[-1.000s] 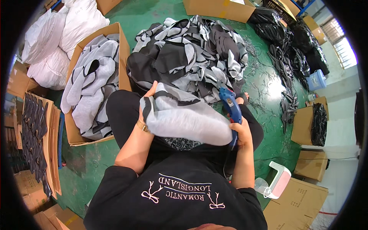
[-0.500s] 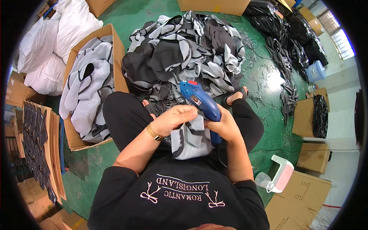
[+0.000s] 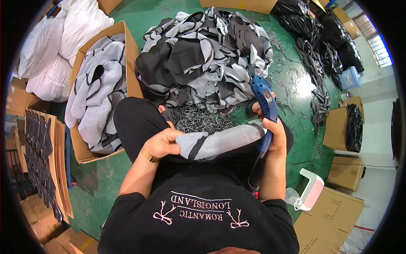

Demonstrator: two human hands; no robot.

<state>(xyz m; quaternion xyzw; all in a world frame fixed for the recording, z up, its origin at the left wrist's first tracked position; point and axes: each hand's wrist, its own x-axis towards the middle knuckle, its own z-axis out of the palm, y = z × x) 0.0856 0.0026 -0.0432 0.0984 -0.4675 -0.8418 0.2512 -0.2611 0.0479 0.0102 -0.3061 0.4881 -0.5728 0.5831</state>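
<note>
A grey fabric piece with black edging (image 3: pixel 228 142) is stretched sideways above my lap. Its left end is pinched between the thumb and fingers of my left hand (image 3: pixel 160 144). My right hand (image 3: pixel 277 134) is wrapped round the handle of blue electric scissors (image 3: pixel 265 98), whose tip points away from me, and the fabric's right end is caught under my right thumb. A dark cord trails from the scissors' lower end. Beyond my lap lies a heap of grey and black fabric pieces (image 3: pixel 190 59), with thin cut trimmings (image 3: pixel 198 120) strewn in front of it.
At the left stands an open cardboard box (image 3: pixel 132 63) full of similar grey pieces (image 3: pixel 96 93). White sacks (image 3: pixel 50 46) lean behind it. Black plastic bags (image 3: pixel 296 19) lie far right. A pink and white device (image 3: pixel 311 192) and flat cardboard (image 3: pixel 330 220) are at my right.
My hands have moved apart, pulling the bunched fabric out lengthwise. The scissors have swung to the right with my right hand, away from the fabric's middle.
</note>
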